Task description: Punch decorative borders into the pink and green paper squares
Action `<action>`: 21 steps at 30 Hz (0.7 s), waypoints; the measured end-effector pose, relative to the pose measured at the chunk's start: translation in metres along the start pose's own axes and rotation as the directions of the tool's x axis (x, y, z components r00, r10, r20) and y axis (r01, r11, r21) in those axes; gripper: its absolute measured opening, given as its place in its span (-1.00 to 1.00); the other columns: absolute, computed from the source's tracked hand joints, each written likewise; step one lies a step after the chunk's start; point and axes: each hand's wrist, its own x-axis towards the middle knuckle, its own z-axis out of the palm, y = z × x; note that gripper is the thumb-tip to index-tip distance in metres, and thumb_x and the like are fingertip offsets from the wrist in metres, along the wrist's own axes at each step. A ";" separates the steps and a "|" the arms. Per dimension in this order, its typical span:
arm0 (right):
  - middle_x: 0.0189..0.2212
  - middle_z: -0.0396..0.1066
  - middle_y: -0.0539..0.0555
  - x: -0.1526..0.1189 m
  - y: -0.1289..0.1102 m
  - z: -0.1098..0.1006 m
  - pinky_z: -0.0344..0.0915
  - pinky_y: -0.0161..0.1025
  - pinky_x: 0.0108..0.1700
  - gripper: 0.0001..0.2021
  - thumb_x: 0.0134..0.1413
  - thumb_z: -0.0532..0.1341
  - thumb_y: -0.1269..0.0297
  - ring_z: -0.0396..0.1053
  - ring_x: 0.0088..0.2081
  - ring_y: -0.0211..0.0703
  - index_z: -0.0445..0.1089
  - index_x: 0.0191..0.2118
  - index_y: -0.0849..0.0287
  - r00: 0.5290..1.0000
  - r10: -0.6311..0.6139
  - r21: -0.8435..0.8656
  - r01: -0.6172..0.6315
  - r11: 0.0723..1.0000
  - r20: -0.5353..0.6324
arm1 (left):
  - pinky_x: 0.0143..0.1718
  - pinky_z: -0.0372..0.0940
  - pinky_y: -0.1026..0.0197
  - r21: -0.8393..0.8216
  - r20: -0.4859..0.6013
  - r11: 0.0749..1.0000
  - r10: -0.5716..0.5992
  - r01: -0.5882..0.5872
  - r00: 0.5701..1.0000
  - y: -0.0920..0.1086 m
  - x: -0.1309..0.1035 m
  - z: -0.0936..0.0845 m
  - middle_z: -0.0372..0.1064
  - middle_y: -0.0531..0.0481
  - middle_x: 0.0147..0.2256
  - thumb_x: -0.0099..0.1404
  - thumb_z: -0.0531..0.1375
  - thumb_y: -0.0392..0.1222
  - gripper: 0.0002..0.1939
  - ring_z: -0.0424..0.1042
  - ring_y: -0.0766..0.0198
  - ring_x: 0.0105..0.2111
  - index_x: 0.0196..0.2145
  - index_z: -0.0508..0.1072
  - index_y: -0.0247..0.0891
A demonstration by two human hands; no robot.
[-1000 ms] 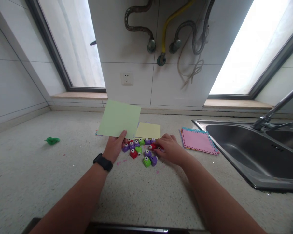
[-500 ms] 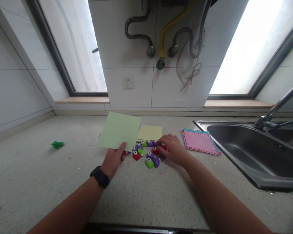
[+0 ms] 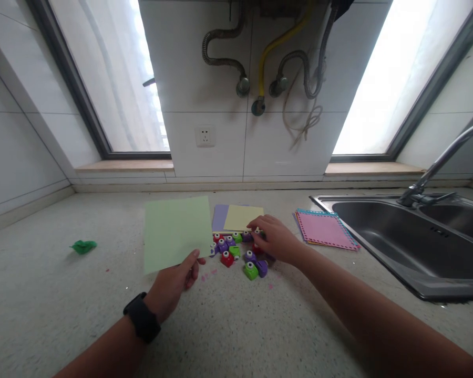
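My left hand (image 3: 176, 283) pinches a light green sheet of paper (image 3: 177, 231) by its lower right corner, thumb in front, and holds it up over the counter. Small paper punches in red, purple and green lie in a cluster to its right, among them a red punch (image 3: 227, 259), a green punch (image 3: 251, 271) and a purple punch (image 3: 262, 268). At the cluster's back right, my right hand (image 3: 278, 239) has its thumb and fingers closed around one punch, mostly hidden by the hand. Behind the cluster rest yellow paper (image 3: 244, 217) and purple paper (image 3: 219, 218).
Pink paper with a punched border (image 3: 325, 229) tops a stack on the right, beside the steel sink (image 3: 378, 247) and its faucet (image 3: 413, 193). A crumpled green piece (image 3: 83, 247) lies far left. Pink paper scraps (image 3: 208, 275) dot the counter (image 3: 220, 325).
My left hand has moved left and down with the green sheet, uncovering more purple paper and punches. My right hand has shifted slightly, its fingers now at the back of the cluster.
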 end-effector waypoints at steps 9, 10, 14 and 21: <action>-0.12 0.49 0.19 0.061 -0.014 0.023 0.22 -0.05 0.01 -0.75 0.22 0.23 0.16 0.36 -0.07 0.02 0.51 -0.08 0.15 0.910 -0.249 -0.042 0.278 0.960 0.333 | -0.49 0.06 0.24 0.043 0.006 0.999 -0.015 0.015 1.000 -0.004 -0.001 0.000 0.38 0.00 -0.51 0.25 0.14 0.30 -0.45 0.14 0.32 -0.56 -0.56 0.47 -0.26; -0.13 0.49 0.20 0.063 -0.015 0.026 0.22 -0.05 0.00 -0.75 0.21 0.24 0.13 0.36 -0.07 0.03 0.53 -0.11 0.16 0.908 -0.237 -0.062 0.274 0.960 0.345 | -0.48 0.06 0.24 0.065 0.015 0.998 -0.020 0.019 1.000 -0.003 -0.002 0.000 0.37 0.01 -0.53 0.25 0.12 0.30 -0.44 0.15 0.31 -0.56 -0.57 0.47 -0.25; -0.17 0.52 0.19 0.062 -0.016 0.030 0.22 -0.04 -0.01 -0.79 0.16 0.29 0.14 0.38 -0.08 0.05 0.54 -0.18 0.15 0.927 -0.171 -0.063 0.203 0.977 0.333 | -0.42 0.10 0.23 0.125 0.059 0.992 -0.017 0.009 0.998 0.002 -0.004 0.000 0.45 -0.04 -0.47 0.29 0.08 0.29 -0.41 0.35 0.21 -0.41 -0.68 0.31 -0.21; -0.18 0.52 0.14 0.040 -0.027 0.006 0.39 -0.10 -0.12 -0.81 0.25 0.19 0.23 0.50 -0.19 -0.10 0.40 -0.06 0.14 0.963 0.269 0.629 -0.225 0.744 0.026 | -0.34 0.17 0.21 0.215 0.086 0.977 -0.025 0.006 0.996 0.007 -0.008 0.002 0.40 -0.01 -0.50 0.26 0.06 0.33 -0.44 0.36 0.16 -0.40 -0.61 0.42 -0.17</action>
